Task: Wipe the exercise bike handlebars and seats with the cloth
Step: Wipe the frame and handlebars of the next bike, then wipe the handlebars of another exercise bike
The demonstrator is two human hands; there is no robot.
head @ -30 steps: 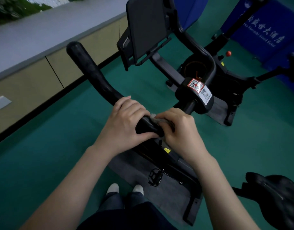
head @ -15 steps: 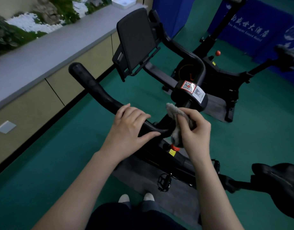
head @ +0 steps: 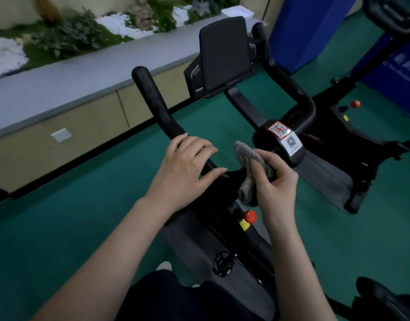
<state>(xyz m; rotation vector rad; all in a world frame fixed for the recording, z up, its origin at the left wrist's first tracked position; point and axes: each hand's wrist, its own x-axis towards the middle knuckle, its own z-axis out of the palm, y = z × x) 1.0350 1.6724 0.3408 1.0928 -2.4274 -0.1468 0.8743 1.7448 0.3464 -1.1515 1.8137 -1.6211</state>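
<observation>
While the left hand (head: 185, 167) rests across the near bend of the left handlebar (head: 157, 105), its fingers lie fairly straight and a little spread over the top, thumb stretched along the bar toward the cloth (head: 247, 158). Judged: a steadying hold, not a clamp. Right hand (head: 277, 184) pinches the grey cloth in a bunch, thumb on the near face and fingers curled behind; one fold stands above the thumb tip, the rest hangs below the fingers. Cloth sits just off the left thumb tip, at the dark junction where the bars meet. Bunching probably gives a thick pad for working round the tube. Stem cap (head: 281, 142) with its code stickers is just beyond the right knuckles; right handlebar (head: 292, 89) and console (head: 225, 54) are farther out, well apart from both hands. Red knob (head: 250, 216) is below the hanging fold. Cannot tell whether the cloth touches the junction: black on black, and the right hand covers the contact. Right fingertips are hidden behind the cloth. Seat (head: 382, 295) is a dim shape behind the right wrist, cut off at the frame's edge.
</observation>
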